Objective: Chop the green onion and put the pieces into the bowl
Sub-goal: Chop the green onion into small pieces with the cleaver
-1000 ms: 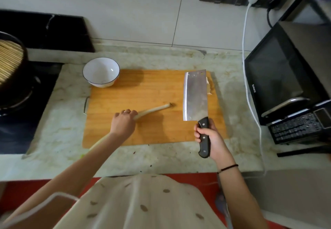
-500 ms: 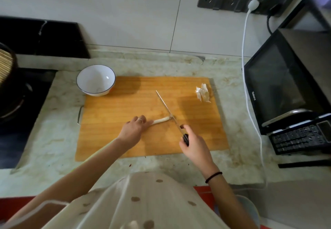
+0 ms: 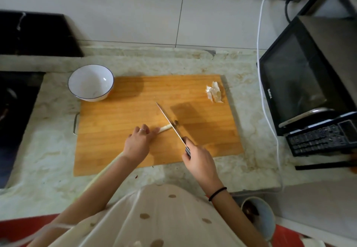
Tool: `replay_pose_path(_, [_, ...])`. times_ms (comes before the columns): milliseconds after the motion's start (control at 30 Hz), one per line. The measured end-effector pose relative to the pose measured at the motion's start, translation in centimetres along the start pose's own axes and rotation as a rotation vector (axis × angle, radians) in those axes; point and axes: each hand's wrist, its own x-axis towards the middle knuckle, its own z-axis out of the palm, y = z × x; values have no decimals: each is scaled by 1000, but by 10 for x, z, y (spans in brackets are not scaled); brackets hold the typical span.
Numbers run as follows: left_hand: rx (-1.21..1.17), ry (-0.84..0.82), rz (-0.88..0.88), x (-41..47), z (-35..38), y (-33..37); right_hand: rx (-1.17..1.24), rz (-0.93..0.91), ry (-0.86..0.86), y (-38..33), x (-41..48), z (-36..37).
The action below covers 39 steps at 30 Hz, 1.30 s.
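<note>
The green onion (image 3: 164, 128) lies across the wooden cutting board (image 3: 119, 117), its white end pointing right; most of the stalk is hidden under my arm. My left hand (image 3: 139, 141) presses the stalk down on the board. My right hand (image 3: 199, 161) grips the dark handle of a cleaver (image 3: 170, 121), whose blade stands edge-down on the onion's white tip. A small cut root piece (image 3: 176, 122) lies just right of the blade. An empty white bowl (image 3: 90, 82) with a dark rim stands at the board's far left corner.
A scrap of pale onion skin (image 3: 214, 92) lies at the board's far right corner. A black microwave (image 3: 301, 84) with a white cable (image 3: 260, 73) stands at the right. A dark stove (image 3: 13, 111) is at the left. A bin (image 3: 258, 216) sits below the counter edge.
The cleaver, held flat and raised a second ago, turned edge-down and came onto the onion's white end. The tip now lies separated right of the blade. My left hand slid right along the stalk.
</note>
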Motion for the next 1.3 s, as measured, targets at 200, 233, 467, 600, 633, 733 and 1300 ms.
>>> replay_pose_path(200, [-16, 37, 2, -1, 4, 0, -11, 16, -29, -4, 3, -4])
replay_pose_path(233, [-18, 42, 4, -1, 4, 0, -19, 23, -35, -5, 4, -4])
replay_pose_path(467, [-26, 20, -44, 2, -1, 5, -25, 11, -20, -9, 5, -4])
replay_pose_path(600, [-10, -7, -69, 3, -2, 6, -38, 16, -28, -11, 6, -6])
replay_pose_path(633, [-11, -10, -73, 3, -2, 6, -36, 17, -32, -10, 6, -7])
replay_pose_path(733, [-12, -14, -79, 3, -3, 7, -22, 23, -44, -8, 5, -7])
replay_pose_path(1300, [-53, -1, -79, 4, -2, 6, -24, 80, -76, -14, 3, -7])
